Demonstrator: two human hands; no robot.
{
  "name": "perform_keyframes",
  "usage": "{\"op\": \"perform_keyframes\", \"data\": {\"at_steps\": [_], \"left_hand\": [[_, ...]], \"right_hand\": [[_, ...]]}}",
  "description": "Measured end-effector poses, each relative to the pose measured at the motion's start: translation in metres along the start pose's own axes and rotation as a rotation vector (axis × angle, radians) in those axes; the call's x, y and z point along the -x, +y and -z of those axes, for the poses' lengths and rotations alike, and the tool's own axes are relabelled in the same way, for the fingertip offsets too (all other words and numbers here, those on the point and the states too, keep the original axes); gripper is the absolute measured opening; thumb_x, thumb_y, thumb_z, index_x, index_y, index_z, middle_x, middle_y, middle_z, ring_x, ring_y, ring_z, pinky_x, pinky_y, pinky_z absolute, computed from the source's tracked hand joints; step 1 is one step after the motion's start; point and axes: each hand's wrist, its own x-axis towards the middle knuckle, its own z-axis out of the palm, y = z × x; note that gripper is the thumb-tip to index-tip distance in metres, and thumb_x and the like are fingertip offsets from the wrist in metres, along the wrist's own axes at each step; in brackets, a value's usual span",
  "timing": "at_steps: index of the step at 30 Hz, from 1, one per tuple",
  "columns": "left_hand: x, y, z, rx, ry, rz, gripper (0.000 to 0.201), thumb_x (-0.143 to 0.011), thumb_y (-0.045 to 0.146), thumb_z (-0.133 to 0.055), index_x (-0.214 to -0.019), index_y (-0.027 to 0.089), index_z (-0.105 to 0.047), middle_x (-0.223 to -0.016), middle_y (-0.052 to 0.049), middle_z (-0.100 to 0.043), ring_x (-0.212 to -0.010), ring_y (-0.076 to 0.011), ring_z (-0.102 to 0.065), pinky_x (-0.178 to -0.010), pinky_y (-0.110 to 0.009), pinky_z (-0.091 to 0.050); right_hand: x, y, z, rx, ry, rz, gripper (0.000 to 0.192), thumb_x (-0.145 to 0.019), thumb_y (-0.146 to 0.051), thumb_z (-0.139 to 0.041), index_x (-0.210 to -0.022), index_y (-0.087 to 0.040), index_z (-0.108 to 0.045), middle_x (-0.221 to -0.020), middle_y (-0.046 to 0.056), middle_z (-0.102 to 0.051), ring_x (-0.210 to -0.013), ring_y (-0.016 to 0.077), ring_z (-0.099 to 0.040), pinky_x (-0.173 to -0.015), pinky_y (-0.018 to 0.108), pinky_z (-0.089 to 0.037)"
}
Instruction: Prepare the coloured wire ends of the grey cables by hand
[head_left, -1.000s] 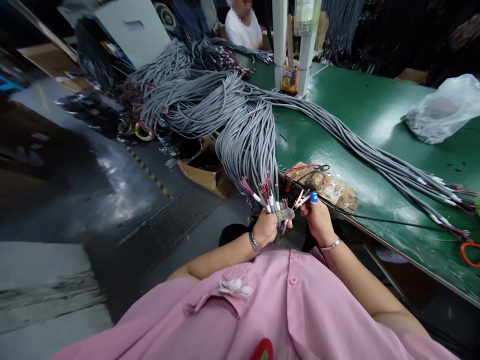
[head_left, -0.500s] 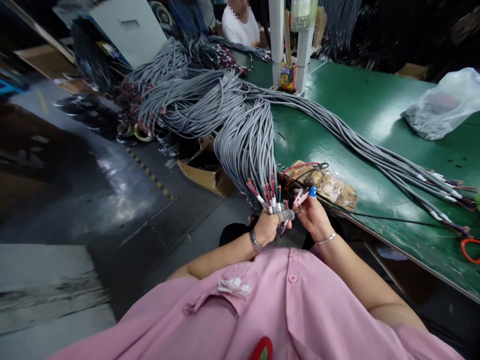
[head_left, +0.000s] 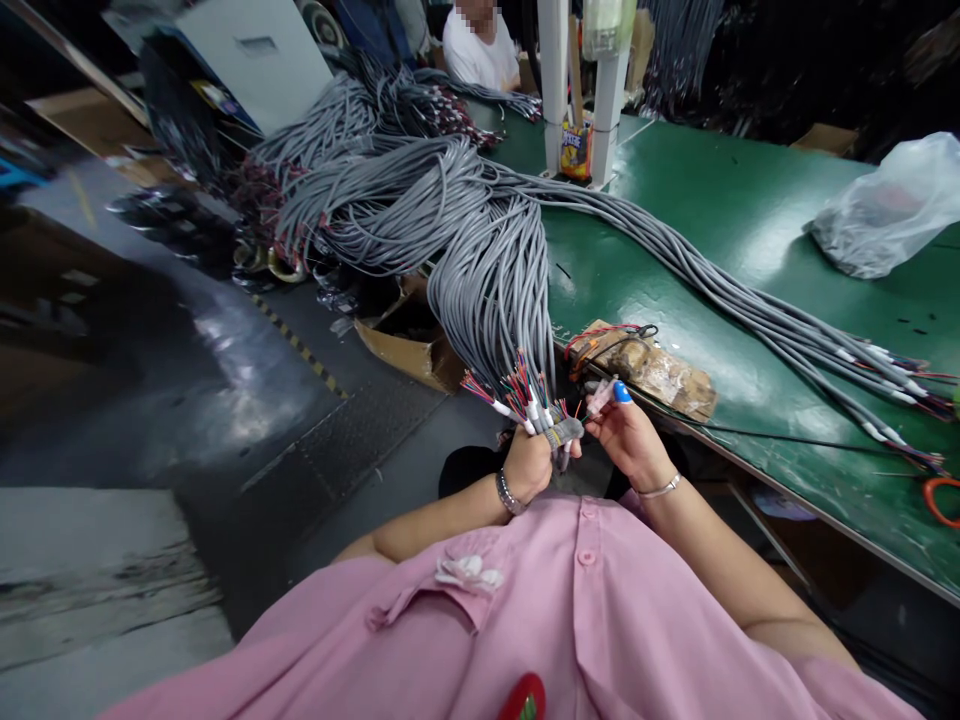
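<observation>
At lower centre, our left hand [head_left: 527,462] clenches the stripped grey cable end [head_left: 564,432]; our right hand [head_left: 628,432] fingers pinch its pink wire tips [head_left: 600,396]. The grey cable bundle [head_left: 495,270] hanging off the green tabletop [head_left: 720,230] suggests many ends remain.

Grey cables [head_left: 495,270]: smooth matt plastic sheath. Tabletop [head_left: 720,220]: glossy green, worn. Bag [head_left: 889,210]: thin translucent plastic. Box [head_left: 409,345]: brown cardboard. Shirt [head_left: 525,620]: pink cloth.
</observation>
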Motion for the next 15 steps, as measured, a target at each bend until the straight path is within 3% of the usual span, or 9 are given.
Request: {"op": "perform_keyframes", "data": {"at_steps": [15], "left_hand": [[-0.0038,-0.0015,-0.0060,-0.040,0.058,0.001,0.029,-0.068,0.037,-0.072,-0.056,0.013,-0.063,-0.045,-0.001,-0.057,-0.038,-0.0092,-0.047,-0.039,-0.023,-0.033]], "right_hand": [[-0.0036,0.0032,0.0021,-0.039,0.069,0.011,0.024,-0.074,-0.040,-0.076,-0.087,-0.021,-0.068,-0.080,-0.001,-0.069,-0.068,0.0103,-0.060,-0.061,0.021,-0.050]]}}
